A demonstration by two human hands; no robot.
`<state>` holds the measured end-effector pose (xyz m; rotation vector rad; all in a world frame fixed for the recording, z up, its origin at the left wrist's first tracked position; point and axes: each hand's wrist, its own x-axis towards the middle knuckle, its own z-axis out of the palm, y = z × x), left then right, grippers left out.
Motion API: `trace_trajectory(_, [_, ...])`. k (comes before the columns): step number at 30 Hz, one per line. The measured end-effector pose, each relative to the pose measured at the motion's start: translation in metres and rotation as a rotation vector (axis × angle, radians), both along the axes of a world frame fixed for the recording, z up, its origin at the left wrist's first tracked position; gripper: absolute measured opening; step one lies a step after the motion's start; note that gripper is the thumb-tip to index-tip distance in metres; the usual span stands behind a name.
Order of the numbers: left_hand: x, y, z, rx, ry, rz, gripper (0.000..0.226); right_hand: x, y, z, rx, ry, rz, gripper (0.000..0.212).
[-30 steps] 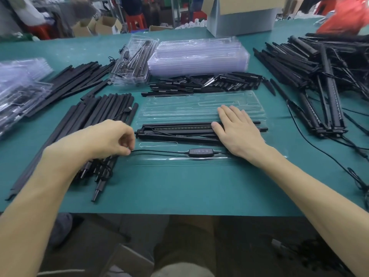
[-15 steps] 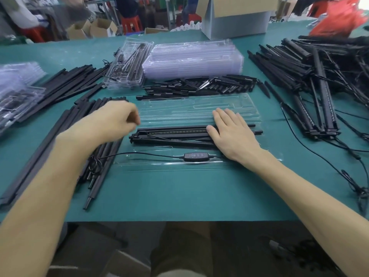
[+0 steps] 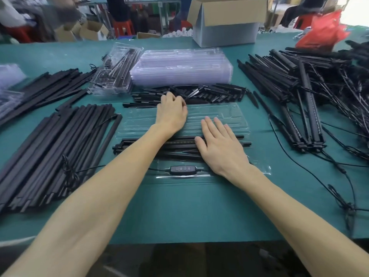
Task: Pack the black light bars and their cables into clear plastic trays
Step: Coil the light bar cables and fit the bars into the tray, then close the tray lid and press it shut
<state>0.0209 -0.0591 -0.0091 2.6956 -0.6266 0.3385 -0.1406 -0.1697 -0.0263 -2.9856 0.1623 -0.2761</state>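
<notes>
An open clear plastic tray [image 3: 219, 114] lies in front of me on the green table. Black light bars [image 3: 151, 142] lie across its near half, and a cable with an inline controller [image 3: 180, 169] sits along its front edge. My right hand [image 3: 219, 148] rests flat on the bars with straight fingers. My left hand [image 3: 171, 114] reaches across the tray to a pile of short black pieces [image 3: 215, 92] just behind it, and its fingers curl round one of them.
A stack of empty clear trays [image 3: 179, 68] stands behind the pile, with packed trays [image 3: 115, 76] to its left. Long black bars [image 3: 50, 146] cover the left side. Tangled bars with cables [image 3: 299, 92] fill the right. A cardboard box [image 3: 225, 23] stands at the back.
My left hand let go of the cable at the tray's left end and moved forward over the tray to the pile of short pieces. The right hand stayed on the bars.
</notes>
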Motion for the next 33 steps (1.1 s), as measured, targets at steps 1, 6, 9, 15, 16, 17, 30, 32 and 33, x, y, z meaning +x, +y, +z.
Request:
trace_trajectory(1, [0.002,-0.001,-0.002,-0.017,-0.02,-0.002,0.028,0.0,-0.001,-0.001,-0.001,-0.003,0.0,0.066])
trace_trajectory(6, [0.01,-0.003,0.0,0.055,0.015,-0.062,0.037,0.0,-0.001,-0.003,-0.02,-0.015,-0.004,0.066])
trace_trajectory(9, [0.011,-0.005,-0.002,0.092,0.046,-0.04,0.038,-0.001,0.0,-0.002,-0.015,-0.015,-0.006,0.066])
trace_trajectory(15, [0.011,-0.011,0.001,0.104,0.038,-0.012,0.035,-0.003,0.0,-0.001,-0.002,-0.025,-0.016,0.065])
trace_trajectory(16, [0.011,-0.012,0.001,0.111,0.046,-0.013,0.035,-0.003,0.0,0.0,0.0,-0.025,-0.017,0.066])
trace_trajectory(17, [0.011,-0.013,0.002,0.115,0.048,-0.015,0.036,-0.003,0.0,0.0,0.001,-0.025,-0.017,0.066])
trace_trajectory(30, [0.001,-0.013,0.025,0.019,-0.095,-0.054,0.032,-0.002,-0.002,-0.001,0.037,-0.045,-0.013,0.066])
trace_trajectory(32, [-0.001,-0.011,0.032,-0.01,-0.128,-0.081,0.035,-0.002,-0.002,-0.002,0.042,-0.055,-0.014,0.066])
trace_trajectory(33, [-0.002,-0.01,0.036,-0.011,-0.135,-0.089,0.039,-0.002,-0.002,-0.002,0.046,-0.055,-0.013,0.066])
